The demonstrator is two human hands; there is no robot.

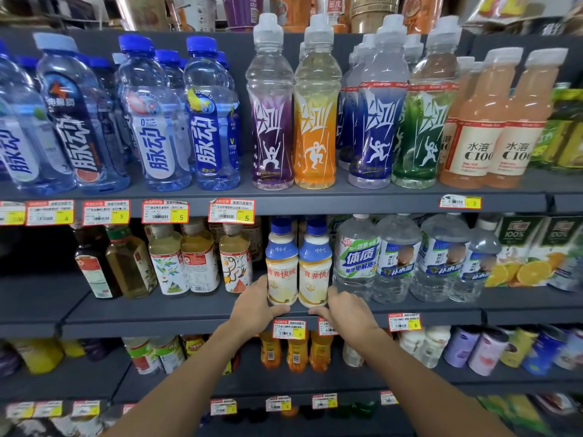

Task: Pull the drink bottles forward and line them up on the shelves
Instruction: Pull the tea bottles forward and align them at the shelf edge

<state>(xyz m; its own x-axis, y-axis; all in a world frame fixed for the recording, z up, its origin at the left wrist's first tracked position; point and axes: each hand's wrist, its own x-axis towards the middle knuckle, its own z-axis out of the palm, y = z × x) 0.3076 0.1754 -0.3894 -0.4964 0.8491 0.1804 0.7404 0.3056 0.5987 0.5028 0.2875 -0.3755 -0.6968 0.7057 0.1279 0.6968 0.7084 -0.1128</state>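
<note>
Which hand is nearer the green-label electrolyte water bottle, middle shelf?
Right. The right hand grips the right milk drink bottle, just beside the electrolyte water bottle; the left hand grips the left milk drink bottle, farther left.

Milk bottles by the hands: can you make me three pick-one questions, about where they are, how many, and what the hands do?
1. Where do the milk bottles stand?
A. on the floor
B. on the shelf under the purple bottle and orange bottle
C. on the top shelf

2. How many of them stand in front?
A. one
B. five
C. two

3. What do the left hand and right hand do?
A. each grips a bottle's base
B. hang free
C. twist caps

Answers: 1 B, the two bright bottles stand right above them; 2 C, a pair stands side by side; 3 A, fingers and thumbs curl round the bases.
</note>
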